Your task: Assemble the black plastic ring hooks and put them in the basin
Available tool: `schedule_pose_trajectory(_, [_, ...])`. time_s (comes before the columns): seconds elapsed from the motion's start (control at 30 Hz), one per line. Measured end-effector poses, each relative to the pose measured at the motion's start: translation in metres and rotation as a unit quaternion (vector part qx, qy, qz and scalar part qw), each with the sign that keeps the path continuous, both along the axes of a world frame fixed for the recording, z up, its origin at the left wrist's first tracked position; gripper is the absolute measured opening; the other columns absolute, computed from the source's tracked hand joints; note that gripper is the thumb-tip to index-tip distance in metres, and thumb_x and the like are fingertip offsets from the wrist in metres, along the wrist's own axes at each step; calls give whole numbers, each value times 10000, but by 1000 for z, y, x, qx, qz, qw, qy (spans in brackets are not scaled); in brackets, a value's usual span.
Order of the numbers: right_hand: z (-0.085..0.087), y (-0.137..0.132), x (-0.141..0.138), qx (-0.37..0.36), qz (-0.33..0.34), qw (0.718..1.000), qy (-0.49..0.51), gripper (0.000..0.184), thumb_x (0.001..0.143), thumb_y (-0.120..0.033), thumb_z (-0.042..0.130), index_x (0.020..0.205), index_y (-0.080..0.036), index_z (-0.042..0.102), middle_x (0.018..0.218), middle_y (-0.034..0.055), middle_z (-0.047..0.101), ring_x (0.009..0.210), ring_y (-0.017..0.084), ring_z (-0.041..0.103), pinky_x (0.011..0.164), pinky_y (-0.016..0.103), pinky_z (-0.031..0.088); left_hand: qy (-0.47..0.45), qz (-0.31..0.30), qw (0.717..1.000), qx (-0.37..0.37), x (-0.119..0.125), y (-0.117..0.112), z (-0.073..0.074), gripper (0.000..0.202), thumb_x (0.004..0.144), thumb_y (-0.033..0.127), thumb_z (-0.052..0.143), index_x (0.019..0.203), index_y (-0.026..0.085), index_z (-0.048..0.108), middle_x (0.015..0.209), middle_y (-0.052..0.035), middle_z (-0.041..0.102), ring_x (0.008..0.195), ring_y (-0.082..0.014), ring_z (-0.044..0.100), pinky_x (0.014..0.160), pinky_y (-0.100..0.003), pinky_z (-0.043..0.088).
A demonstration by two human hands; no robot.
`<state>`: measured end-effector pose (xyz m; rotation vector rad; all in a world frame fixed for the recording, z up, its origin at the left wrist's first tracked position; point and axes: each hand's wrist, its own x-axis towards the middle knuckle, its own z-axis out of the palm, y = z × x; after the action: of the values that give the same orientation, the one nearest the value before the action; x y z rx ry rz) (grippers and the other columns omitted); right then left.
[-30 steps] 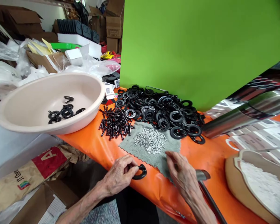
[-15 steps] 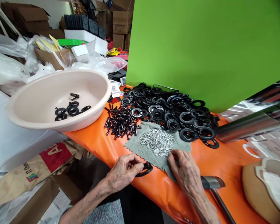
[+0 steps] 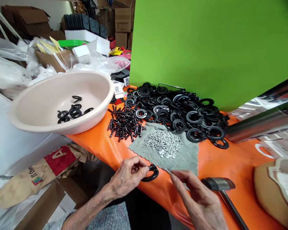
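Note:
My left hand pinches a black ring by its left side, above the table's near edge. Between the thumb and finger of my right hand is a small silver metal pin, its tip pointing left toward the ring. Just beyond both hands, a grey-green cloth carries a heap of small silver pins. Left of the cloth lies a pile of short black rods. A large heap of black rings stretches behind it.
A large pale basin with several black rings stands at the left. A hammer lies right of my right hand, near a tan container. A green board rises behind the orange-covered table. An open cardboard box sits below left.
My right hand has drawn back from the pin heap toward me, now pinching a pin. My left hand still holds the ring, which shows slightly more of its face.

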<state>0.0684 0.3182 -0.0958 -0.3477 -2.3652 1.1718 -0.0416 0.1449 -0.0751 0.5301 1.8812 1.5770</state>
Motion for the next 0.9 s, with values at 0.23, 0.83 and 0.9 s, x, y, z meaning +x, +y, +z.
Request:
schedule_pose_trajectory(0.23, [2, -26, 0, -71, 34, 997, 4, 149, 920, -363, 560, 879, -255, 654, 780, -11, 653, 710, 144, 616, 658, 241, 504, 115, -11, 992, -48, 5, 1, 7, 134, 884, 227, 560, 801, 140, 619, 697, 20, 525, 581, -92, 397, 551, -229, 331])
schedule_pose_trajectory(0.83, [-20, -17, -5, -37, 126, 991, 8, 239, 942, -347, 531, 1157, -289, 619, 1002, 43, 655, 820, 164, 649, 731, 282, 562, 240, -66, 968, -29, 8, -8, -2, 135, 906, 142, 528, 889, 167, 659, 813, -29, 592, 767, -154, 538, 792, -280, 449])
schedule_pose_trajectory(0.9, [-15, -17, -7, -43, 131, 990, 16, 137, 927, -345, 557, 1017, -285, 640, 892, 19, 650, 753, 153, 635, 684, 258, 551, 219, -78, 972, -28, 6, -10, 2, 136, 905, 155, 532, 885, 166, 666, 809, -27, 588, 756, -149, 539, 768, -270, 448])
